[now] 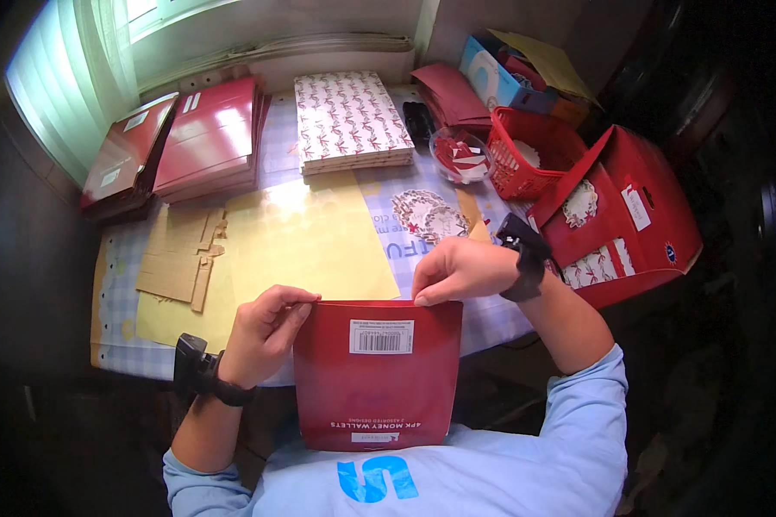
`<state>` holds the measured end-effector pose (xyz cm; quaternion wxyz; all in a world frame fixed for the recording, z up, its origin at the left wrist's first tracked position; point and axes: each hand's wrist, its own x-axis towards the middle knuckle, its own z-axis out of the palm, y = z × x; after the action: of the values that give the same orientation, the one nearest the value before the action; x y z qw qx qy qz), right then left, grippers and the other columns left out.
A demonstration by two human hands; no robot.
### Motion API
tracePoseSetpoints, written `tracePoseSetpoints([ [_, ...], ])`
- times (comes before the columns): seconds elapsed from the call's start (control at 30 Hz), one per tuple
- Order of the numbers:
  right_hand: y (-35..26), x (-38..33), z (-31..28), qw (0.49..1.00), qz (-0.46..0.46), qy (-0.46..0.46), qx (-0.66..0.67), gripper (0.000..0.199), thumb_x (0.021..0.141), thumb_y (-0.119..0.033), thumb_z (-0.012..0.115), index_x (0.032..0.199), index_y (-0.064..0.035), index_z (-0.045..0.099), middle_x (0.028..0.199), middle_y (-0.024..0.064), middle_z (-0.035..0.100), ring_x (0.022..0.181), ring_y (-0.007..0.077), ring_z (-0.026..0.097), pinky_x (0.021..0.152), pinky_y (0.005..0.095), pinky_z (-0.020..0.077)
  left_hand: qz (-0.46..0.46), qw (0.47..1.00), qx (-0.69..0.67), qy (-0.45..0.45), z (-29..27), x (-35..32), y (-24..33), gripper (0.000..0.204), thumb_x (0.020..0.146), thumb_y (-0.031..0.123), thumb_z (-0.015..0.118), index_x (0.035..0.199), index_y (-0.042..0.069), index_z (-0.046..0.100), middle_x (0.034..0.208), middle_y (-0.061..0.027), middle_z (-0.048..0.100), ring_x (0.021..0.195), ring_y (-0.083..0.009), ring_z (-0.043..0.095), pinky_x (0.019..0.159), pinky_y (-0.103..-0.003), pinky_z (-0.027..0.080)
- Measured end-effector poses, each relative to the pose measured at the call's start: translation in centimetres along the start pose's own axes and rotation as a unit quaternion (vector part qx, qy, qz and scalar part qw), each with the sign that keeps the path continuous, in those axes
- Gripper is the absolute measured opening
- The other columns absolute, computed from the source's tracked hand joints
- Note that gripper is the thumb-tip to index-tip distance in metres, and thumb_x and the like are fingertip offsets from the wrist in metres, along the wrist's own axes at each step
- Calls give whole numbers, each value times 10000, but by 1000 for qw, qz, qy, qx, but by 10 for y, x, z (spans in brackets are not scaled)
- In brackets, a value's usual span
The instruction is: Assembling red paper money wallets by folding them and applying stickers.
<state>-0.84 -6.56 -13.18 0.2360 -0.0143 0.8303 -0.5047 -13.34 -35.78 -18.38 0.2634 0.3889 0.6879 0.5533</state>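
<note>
A flat red card sleeve (376,383) with a white barcode label hangs in front of my body, just off the table's near edge. At its top left corner, my left hand (272,323) pinches the rim between thumb and fingers. My right hand (457,271) grips the same top edge near the right corner, thumb on the near side. The sleeve's top edge runs straight between both hands; I cannot tell whether anything is inside. Beyond my hands lies a large yellow sheet (297,246) on the table.
Red folded sleeves (207,129) are stacked at the back left, beside a white patterned stack (349,116). Wreath-shaped cut-outs (422,213), a clear bowl (462,155), a red basket (535,172) and an open red box (638,202) stand right. Brown cardboard (174,258) lies left.
</note>
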Motion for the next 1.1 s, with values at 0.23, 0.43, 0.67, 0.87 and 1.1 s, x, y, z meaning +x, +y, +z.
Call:
tracePoseSetpoints([
  [0.23,-4,-17,49,954,-223,197,-38,239,867,-134,671,1070,-8,670,971,126,672,839,246,649,760,320,508,-35,995,-65,70,-9,-15,-18,112,949,18,557,1036,-9,622,830,-23,657,732,-50,563,641,-193,448],
  [0.43,24,-19,85,922,-111,251,273,344,882,-41,675,1214,7,602,1070,89,671,960,107,626,860,250,515,14,992,-103,73,-11,-14,-16,124,960,10,536,1053,-12,616,950,-61,682,847,-77,617,758,-217,502],
  [0.67,33,-14,88,895,-182,317,256,197,880,28,647,1074,9,669,969,63,689,893,95,636,795,229,511,32,992,-114,46,-13,-14,-12,141,960,-5,530,1071,-11,617,982,-67,684,856,-80,623,748,-216,517],
  [0.87,31,-12,80,907,-218,313,181,188,873,27,654,1060,9,675,944,61,686,870,89,633,765,227,506,29,993,-112,30,-21,-14,-18,151,961,-6,527,1075,-4,626,1010,-67,683,859,-76,623,740,-209,516],
  [1.1,29,-1,87,909,-243,282,188,200,860,32,663,1058,6,681,951,69,691,854,109,645,737,235,506,49,992,-111,31,-18,-14,-16,152,961,5,531,1071,-7,636,1019,-79,694,897,-89,634,778,-225,521],
])
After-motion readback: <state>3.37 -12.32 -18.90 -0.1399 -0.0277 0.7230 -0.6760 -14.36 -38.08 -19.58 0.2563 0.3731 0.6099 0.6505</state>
